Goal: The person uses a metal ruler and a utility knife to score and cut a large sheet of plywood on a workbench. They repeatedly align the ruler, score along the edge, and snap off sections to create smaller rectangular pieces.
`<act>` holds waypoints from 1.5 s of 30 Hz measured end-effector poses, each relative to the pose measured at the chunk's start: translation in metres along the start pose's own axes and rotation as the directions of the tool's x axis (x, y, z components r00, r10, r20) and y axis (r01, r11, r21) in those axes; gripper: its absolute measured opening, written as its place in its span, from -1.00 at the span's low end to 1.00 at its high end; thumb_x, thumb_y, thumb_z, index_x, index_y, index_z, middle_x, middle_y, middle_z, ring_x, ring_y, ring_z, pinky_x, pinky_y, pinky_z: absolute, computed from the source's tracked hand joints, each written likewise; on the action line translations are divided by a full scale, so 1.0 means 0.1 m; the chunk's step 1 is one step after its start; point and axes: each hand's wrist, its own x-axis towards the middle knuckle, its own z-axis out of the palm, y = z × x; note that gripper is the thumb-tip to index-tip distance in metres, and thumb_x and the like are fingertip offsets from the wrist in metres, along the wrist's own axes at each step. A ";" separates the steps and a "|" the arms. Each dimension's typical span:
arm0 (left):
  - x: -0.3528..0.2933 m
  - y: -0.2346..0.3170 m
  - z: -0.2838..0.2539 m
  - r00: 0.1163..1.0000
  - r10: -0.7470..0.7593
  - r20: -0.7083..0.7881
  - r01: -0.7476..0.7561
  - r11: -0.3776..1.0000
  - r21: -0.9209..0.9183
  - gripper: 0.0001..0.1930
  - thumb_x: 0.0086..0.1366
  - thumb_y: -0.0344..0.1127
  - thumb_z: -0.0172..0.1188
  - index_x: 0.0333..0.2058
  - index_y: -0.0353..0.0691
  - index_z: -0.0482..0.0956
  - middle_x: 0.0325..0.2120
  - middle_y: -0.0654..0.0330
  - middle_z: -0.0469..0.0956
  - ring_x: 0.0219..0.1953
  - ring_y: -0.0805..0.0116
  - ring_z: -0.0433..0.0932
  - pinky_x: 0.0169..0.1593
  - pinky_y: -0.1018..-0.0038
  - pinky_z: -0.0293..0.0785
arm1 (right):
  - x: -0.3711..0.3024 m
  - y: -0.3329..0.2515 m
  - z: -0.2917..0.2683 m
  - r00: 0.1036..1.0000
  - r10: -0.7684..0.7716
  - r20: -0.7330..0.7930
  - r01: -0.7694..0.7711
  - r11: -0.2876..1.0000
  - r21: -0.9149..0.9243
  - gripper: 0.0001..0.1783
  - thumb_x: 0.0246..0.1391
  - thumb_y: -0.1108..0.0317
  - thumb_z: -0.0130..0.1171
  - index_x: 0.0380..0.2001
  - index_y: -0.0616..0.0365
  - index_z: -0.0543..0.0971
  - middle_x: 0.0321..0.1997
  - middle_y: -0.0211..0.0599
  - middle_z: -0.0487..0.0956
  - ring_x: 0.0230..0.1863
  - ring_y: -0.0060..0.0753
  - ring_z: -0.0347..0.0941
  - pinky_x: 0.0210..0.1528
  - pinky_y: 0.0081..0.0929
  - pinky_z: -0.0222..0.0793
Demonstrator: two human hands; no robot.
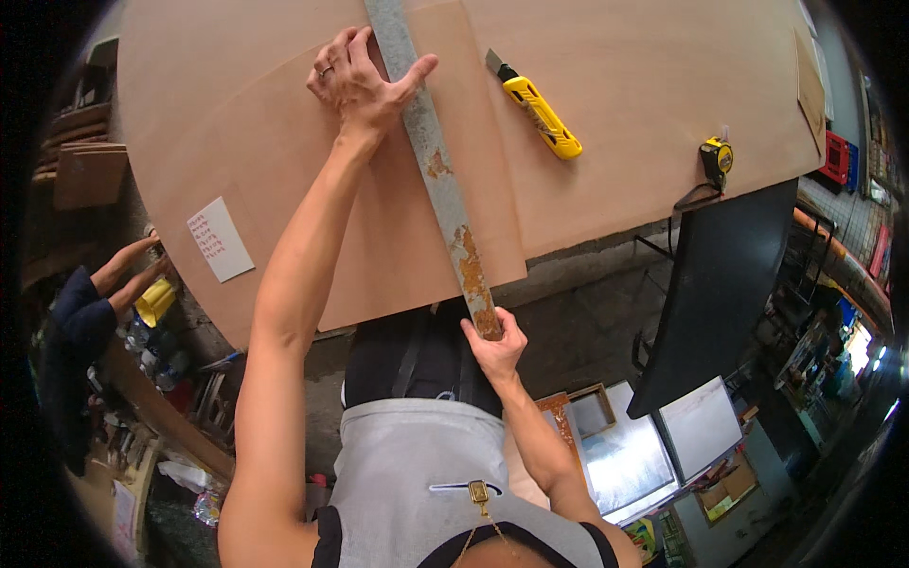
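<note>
A long grey metal straightedge [437, 166], with rusty, flaking patches toward its near end, lies lengthwise across a thin plywood piece [483, 204]. My left hand [365, 85] bears on its far part, fingers bent along the left edge and thumb laid across to the right. At the near end, which juts past the board's front edge, my right hand [497, 346] pinches the straightedge between thumb and fingers. To the right, a yellow utility knife [543, 116] rests on the wood, its blade out. The straightedge's far end runs out of view.
A larger plywood sheet [644, 180] lies beneath. On it are a yellow-black tape measure [717, 159] at right and a white card [220, 239] with red handwriting at left. A black panel [715, 293] stands beyond the right edge. Another person [85, 312] is at far left.
</note>
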 end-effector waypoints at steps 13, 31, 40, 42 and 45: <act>-0.01 -0.10 0.05 0.990 0.116 0.075 -0.130 0.966 0.224 0.02 -0.20 0.61 0.20 0.14 -0.01 0.49 0.12 0.16 0.36 0.23 0.05 0.19 0.24 -0.03 0.02 | 0.36 0.08 0.05 0.974 -0.187 0.130 0.170 0.976 0.134 -0.29 -0.15 0.47 0.46 0.13 0.29 0.42 -0.16 -0.03 0.63 -0.17 -0.31 0.62 -0.15 -0.47 0.54; 0.03 0.15 -0.10 0.989 -0.039 0.141 0.003 0.969 0.245 0.01 -0.17 0.45 0.30 0.14 -0.23 0.47 0.08 0.06 0.37 0.19 0.10 0.21 0.26 0.09 0.06 | 0.38 0.13 0.09 0.976 -0.197 0.096 0.172 0.960 0.222 -0.35 -0.19 0.51 0.48 0.05 0.27 0.48 -0.21 -0.05 0.65 -0.23 -0.32 0.63 -0.21 -0.49 0.55; 0.03 0.15 -0.05 0.993 -0.032 0.111 0.006 0.972 0.234 -0.05 -0.16 0.44 0.31 0.09 -0.18 0.53 0.07 0.09 0.38 0.16 0.08 0.26 0.23 0.10 0.12 | 0.33 0.14 0.11 0.973 -0.219 0.069 0.203 0.961 0.186 -0.32 -0.20 0.47 0.48 0.07 0.25 0.46 -0.17 -0.02 0.63 -0.23 -0.19 0.64 -0.22 -0.42 0.56; 0.04 0.14 -0.06 0.993 -0.038 0.109 0.013 0.975 0.220 -0.05 -0.16 0.44 0.31 0.09 -0.18 0.53 0.07 0.09 0.38 0.16 0.09 0.26 0.23 0.11 0.12 | 0.34 0.14 0.12 0.978 -0.193 0.077 0.174 0.963 0.206 -0.31 -0.20 0.47 0.48 0.08 0.23 0.46 -0.17 -0.02 0.63 -0.22 -0.20 0.64 -0.21 -0.42 0.56; 0.09 -0.49 0.14 0.985 -0.003 0.171 -0.046 0.958 0.282 -0.05 -0.15 0.44 0.30 0.09 -0.18 0.53 0.07 0.09 0.38 0.16 0.09 0.26 0.23 0.10 0.11 | 0.36 0.16 0.13 0.973 -0.222 0.064 0.203 0.953 0.225 -0.31 -0.20 0.47 0.48 0.09 0.23 0.46 -0.19 -0.03 0.63 -0.23 -0.20 0.64 -0.22 -0.43 0.56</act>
